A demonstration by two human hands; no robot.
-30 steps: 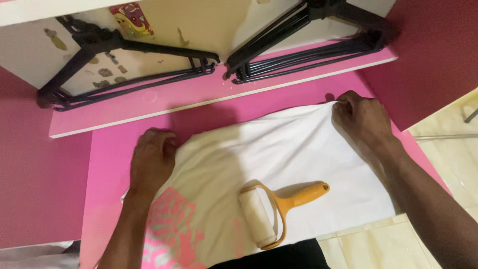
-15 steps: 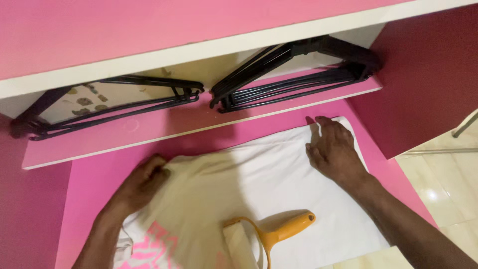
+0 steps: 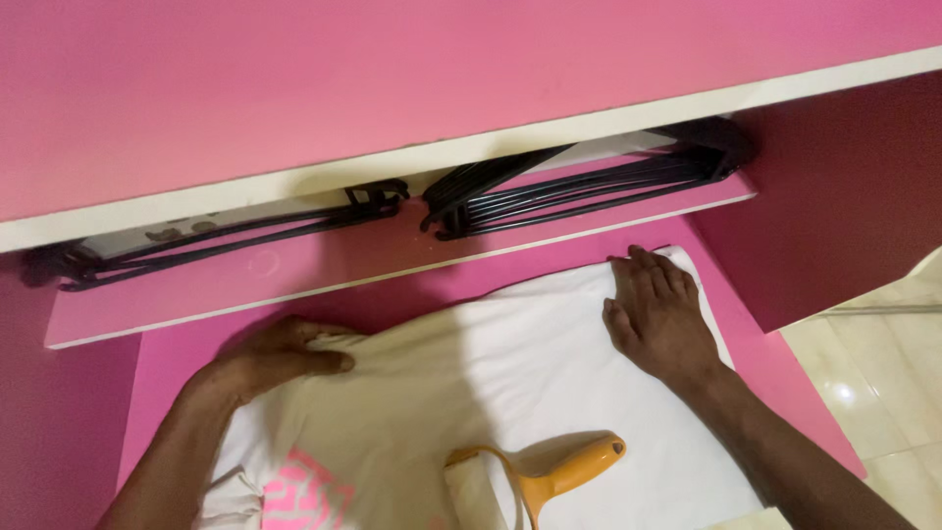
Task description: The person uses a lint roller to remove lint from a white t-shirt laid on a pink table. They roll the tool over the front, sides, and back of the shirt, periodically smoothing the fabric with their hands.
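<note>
Shirt: white shirt (image 3: 491, 373) looks soft, light, limp; best gripped at edges.
Left hand (image 3: 280, 358): pinching its edge.
Right hand (image 3: 657, 314): flat, open, pressing its corner.

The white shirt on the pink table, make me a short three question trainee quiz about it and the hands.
1. True or false: the right hand lies flat on the white shirt.
2. Which hand grips a bunched edge of the shirt? A) left hand B) right hand
3. What lies on the shirt nearest the camera?

Key: 1 true. 2 A. 3 the orange-handled lint roller.
</note>
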